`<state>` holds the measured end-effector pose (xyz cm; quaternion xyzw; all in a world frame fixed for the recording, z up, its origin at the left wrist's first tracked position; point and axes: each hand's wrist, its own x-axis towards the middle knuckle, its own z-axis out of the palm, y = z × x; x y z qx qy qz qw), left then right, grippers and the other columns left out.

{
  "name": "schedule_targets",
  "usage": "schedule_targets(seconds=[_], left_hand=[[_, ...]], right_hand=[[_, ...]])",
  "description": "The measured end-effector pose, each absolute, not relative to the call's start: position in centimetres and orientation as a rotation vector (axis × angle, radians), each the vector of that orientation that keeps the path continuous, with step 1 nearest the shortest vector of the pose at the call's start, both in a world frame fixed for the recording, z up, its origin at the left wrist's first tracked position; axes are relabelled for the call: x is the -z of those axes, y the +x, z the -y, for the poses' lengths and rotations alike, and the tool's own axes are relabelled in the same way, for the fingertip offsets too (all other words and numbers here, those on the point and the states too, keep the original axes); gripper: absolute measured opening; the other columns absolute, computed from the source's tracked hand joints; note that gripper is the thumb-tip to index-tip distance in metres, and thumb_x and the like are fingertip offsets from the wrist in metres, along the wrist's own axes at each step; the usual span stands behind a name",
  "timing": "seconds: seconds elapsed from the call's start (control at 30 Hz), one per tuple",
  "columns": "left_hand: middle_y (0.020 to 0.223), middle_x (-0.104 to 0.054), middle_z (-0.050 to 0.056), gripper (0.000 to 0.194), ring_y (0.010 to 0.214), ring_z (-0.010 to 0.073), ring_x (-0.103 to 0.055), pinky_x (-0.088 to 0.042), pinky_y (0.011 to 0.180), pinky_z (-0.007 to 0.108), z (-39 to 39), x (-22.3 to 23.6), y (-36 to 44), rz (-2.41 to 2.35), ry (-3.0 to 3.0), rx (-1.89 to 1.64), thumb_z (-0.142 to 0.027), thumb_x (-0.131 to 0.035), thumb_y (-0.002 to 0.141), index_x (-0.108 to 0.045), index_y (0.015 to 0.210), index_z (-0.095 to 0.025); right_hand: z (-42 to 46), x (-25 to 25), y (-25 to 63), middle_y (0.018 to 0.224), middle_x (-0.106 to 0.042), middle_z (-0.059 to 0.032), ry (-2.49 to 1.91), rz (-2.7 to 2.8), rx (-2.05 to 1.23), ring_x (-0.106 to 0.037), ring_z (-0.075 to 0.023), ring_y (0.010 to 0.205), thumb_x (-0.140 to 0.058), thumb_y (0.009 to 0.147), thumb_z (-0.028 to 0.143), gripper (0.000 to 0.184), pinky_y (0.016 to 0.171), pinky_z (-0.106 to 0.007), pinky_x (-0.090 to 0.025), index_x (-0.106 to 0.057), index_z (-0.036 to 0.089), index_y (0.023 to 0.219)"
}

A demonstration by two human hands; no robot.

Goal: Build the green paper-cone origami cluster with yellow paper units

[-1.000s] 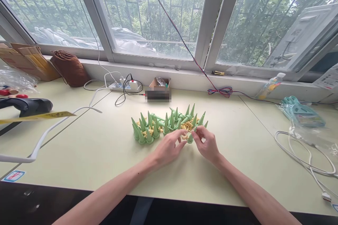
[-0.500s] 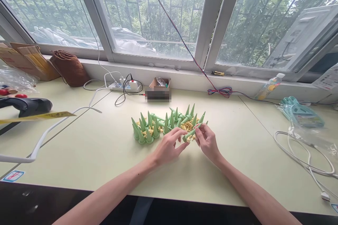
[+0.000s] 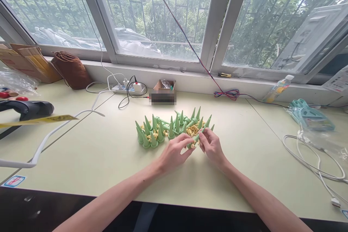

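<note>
A green plastic cone-shaped spike (image 3: 196, 139) is held between both my hands, tilted, its wide base toward me. My right hand (image 3: 212, 145) pinches it along its tapered length. At the base, the thumb and fingers of my left hand (image 3: 174, 152) close around the rim, beside a small yellow peg (image 3: 193, 145) at the opening. How far the peg sits inside is hard to see. Just beyond my hands, several green spikes (image 3: 153, 140) stand point up on the table, with other green pieces (image 3: 163, 122) lying among them. Small yellow pegs (image 3: 193, 129) are heaped between the spikes.
A small open cardboard box (image 3: 165, 86) and a power strip (image 3: 130, 88) stand at the back, near a coiled red-and-blue cable (image 3: 227, 95). White cables (image 3: 312, 163) and a teal packaged item (image 3: 310, 116) lie right. A brown pouch (image 3: 71, 70) is far left.
The held spike has turned slightly and its tip points more steeply away from me. My left fingers have closed in on its base; my right hand has shifted slightly left.
</note>
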<state>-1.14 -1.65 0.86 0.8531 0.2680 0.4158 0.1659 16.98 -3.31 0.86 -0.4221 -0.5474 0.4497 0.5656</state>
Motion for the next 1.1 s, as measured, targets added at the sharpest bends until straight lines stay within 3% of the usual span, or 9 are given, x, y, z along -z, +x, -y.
schedule_targets(seconds=[0.4,1.1], left_hand=[[0.074,-0.059,0.001,0.011,0.060,0.0095,-0.052,-0.045,0.053,0.020,2.05,-0.71,-0.58,-0.689,2.580,-1.375,-0.008,-0.056,0.087,-0.062,0.088,-0.017],[0.074,-0.061,0.000,0.012,0.055,0.0078,-0.053,-0.046,0.051,0.019,1.88,-0.42,-0.88,-0.644,2.569,-1.369,-0.007,-0.055,0.084,-0.060,0.085,-0.018]], right_hand=[[3.53,-1.06,16.43,0.057,-0.037,0.0090,-1.025,1.313,-1.108,-0.036,-0.0067,0.041,-0.055,0.096,0.046,0.028,0.037,-0.021,-0.029,-0.048,0.021,0.085],[3.53,-0.73,16.41,0.054,-0.038,0.0099,-1.002,1.337,-1.161,-0.036,-0.0065,0.040,-0.055,0.096,0.047,0.032,0.038,-0.021,-0.028,-0.043,0.022,0.081]])
